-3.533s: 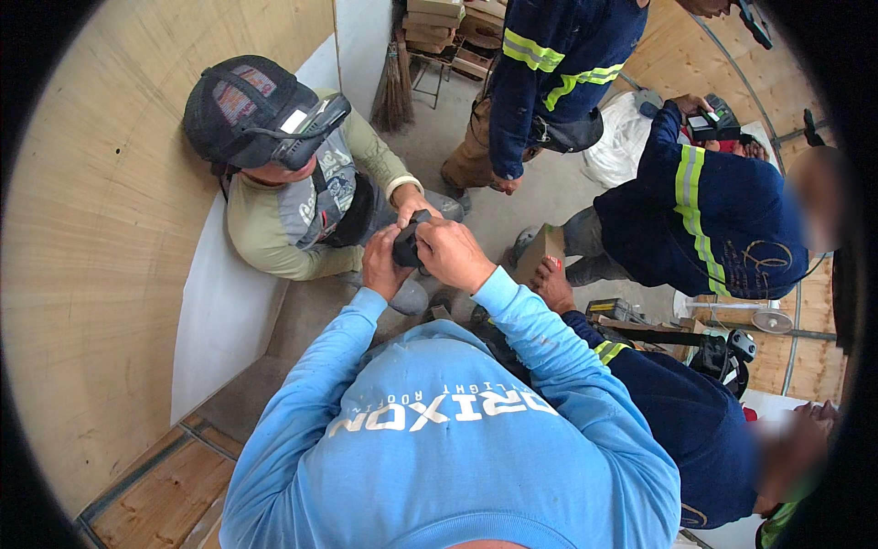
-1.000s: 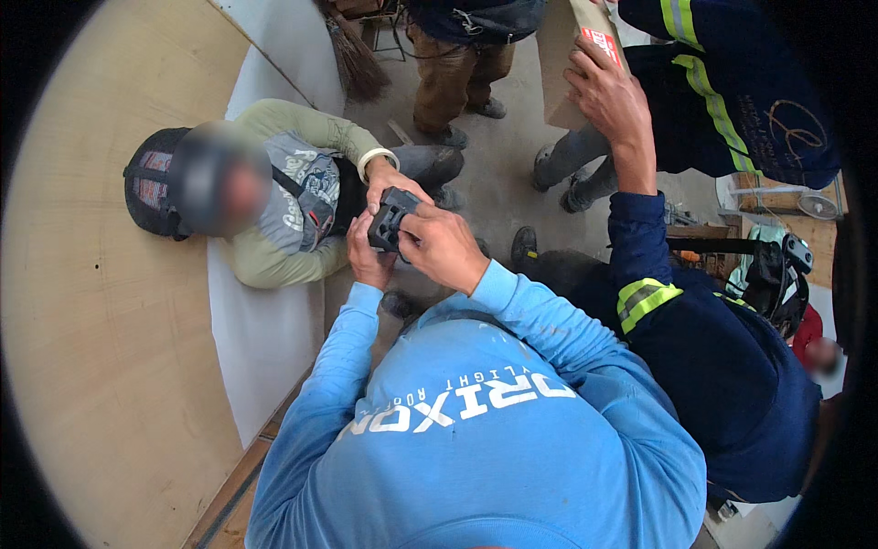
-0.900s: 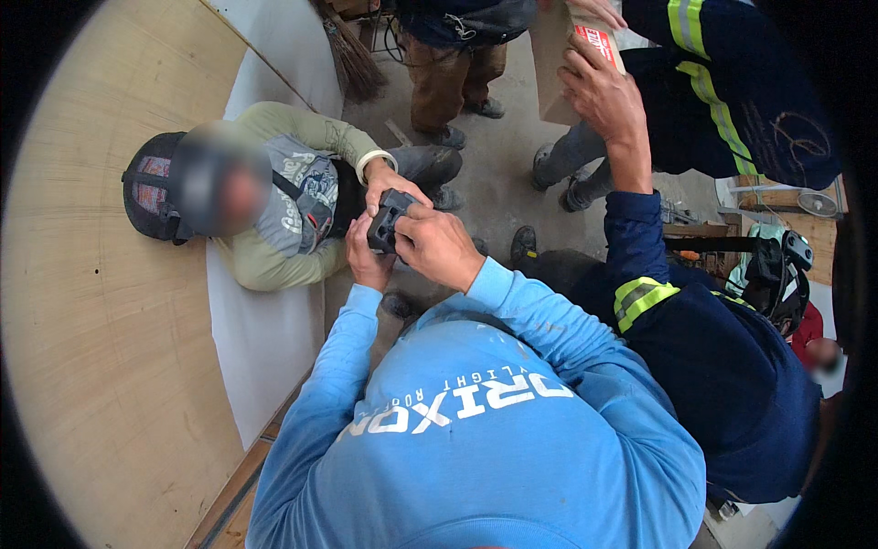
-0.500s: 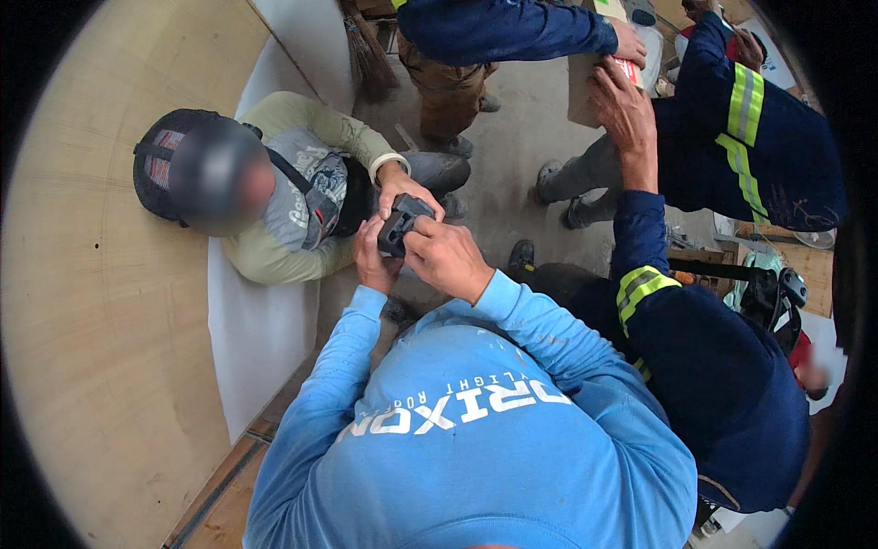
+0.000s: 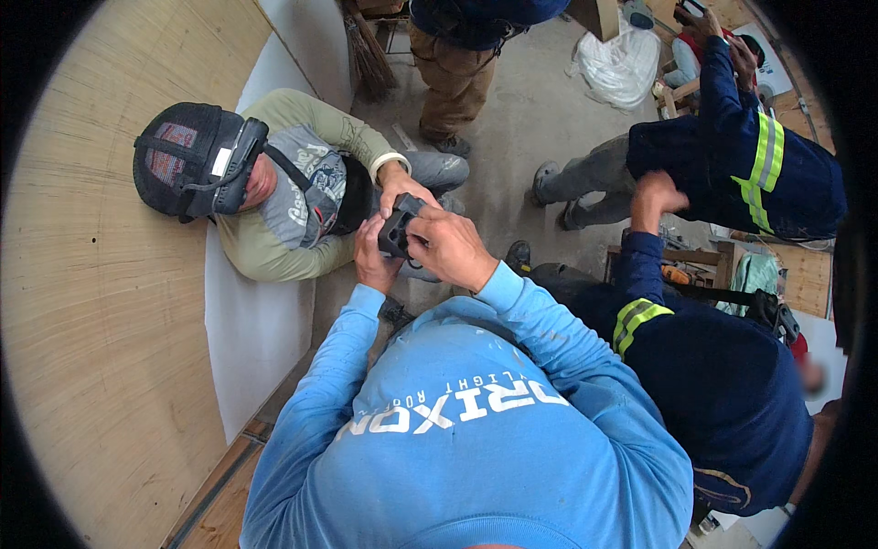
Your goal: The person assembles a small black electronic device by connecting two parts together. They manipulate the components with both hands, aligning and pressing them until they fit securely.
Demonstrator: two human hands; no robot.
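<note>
A small dark grey, boxy device sits between my two hands in front of my chest; its exact kind I cannot make out. My left hand holds it from the left and below, fingers closed along its side. On its right side my right hand is closed, with curled fingers pressed to the device. A co-worker's hand with a white wristband reaches in from the far side and touches the device's upper end. My fingers hide part of its near face.
The co-worker in a black cap is close at my left, beside a plywood panel. At my right stands a person in a navy jacket. Farther off are a broom, a white plastic bundle and another navy-clad person.
My hands and the device stay almost in place. At the upper right, the cardboard box has moved up and mostly out of view, and the near navy-sleeved hand has come away from it.
</note>
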